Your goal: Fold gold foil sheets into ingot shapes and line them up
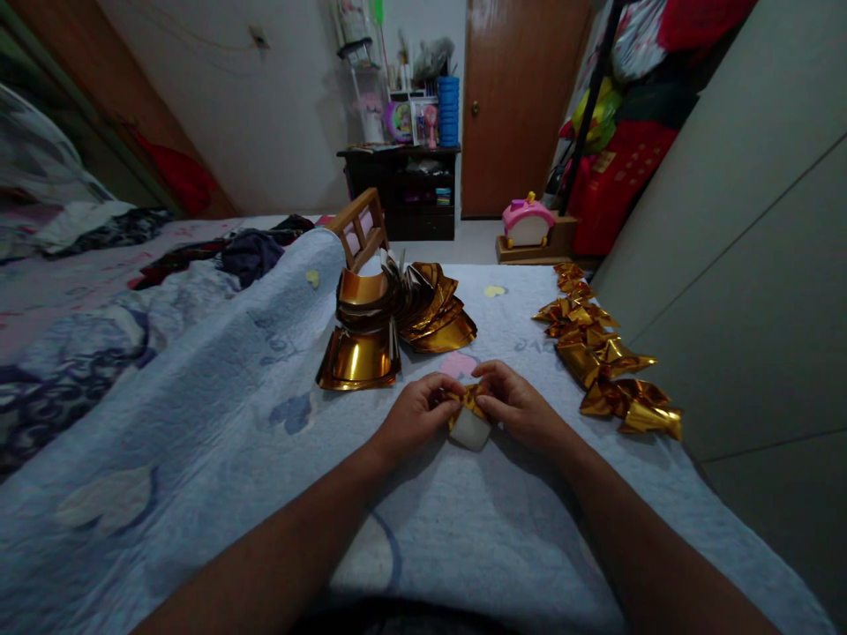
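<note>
The left hand and the right hand meet over the blue quilt that covers the bed, and both sets of fingers are pinched narrow on one small piece of gold paper, which lies between the two hands at the centre of the view, just in front of the person. The paper is partly folded: its gold face shows at the top between the fingertips, and its white back hangs below, resting on the quilt. Holding it from both sides appears to keep the crease steady while the flat bedding supports it from underneath. To the left and beyond the hands stands a stack of gold sheets, curled and fanned, near enough to be reached with the left hand. To the right, a row of folded gold pieces runs along the edge of the bed beside the pale cabinet wall, well apart from the stack, which keeps folded pieces separate from unfolded sheets. A wooden chair back rises behind the stack.
</note>
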Motion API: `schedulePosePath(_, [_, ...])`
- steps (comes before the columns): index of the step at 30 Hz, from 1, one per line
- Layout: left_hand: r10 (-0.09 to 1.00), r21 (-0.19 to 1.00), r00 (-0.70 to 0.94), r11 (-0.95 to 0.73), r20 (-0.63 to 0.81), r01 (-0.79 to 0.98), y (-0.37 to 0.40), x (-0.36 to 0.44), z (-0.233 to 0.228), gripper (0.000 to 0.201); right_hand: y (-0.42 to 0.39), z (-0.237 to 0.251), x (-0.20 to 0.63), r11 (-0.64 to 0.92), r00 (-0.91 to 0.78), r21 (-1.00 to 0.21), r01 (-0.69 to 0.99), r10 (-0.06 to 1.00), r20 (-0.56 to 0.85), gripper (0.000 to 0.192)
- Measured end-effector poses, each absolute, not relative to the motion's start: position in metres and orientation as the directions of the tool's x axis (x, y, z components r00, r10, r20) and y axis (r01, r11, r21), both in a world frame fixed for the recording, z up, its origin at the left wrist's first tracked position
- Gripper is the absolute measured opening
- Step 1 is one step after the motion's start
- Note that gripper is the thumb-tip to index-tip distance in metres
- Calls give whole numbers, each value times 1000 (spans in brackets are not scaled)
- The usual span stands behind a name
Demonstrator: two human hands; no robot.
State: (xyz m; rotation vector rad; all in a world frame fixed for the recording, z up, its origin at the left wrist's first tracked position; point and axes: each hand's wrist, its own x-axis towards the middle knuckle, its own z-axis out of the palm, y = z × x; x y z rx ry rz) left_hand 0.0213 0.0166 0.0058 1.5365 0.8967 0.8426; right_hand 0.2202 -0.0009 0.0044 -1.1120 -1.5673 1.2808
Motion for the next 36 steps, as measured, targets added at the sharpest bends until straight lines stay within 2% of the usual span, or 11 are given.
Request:
schedulePosePath(2, [892,991,450,-89,34,103,18,21,5,16,-1,4,220,101,-318,-984,147,947,50,36])
schedulePosePath(7, [904,949,409,-226,121,218,21,20,3,12,-1,3,221,222,-302,-918,329,946,121,25])
schedulePosePath(12, [862,808,443,-436,248,396,19,22,3,16,0,2,221,357,-314,-767,533,925,213,25])
schedulePosePath(21, [792,594,527,-592,308,544,17,22,-2,24,3,-2,221,329,-276,-613,718,943,183,21])
schedulePosePath(26, [774,492,547,-628,318,602,18,20,-4,24,-1,-5,217,298,-238,-437,848,953,188,18])
schedulePosePath(30, [746,477,595,-657,299,584,19,20,-3,16,-2,-4,213,356,-273,-385,852,928,255,16])
schedulePosePath(36, [664,437,709,-725,237,533,18,13,4,18,4,-6,212,498,-445,-429,753,867,225,20])
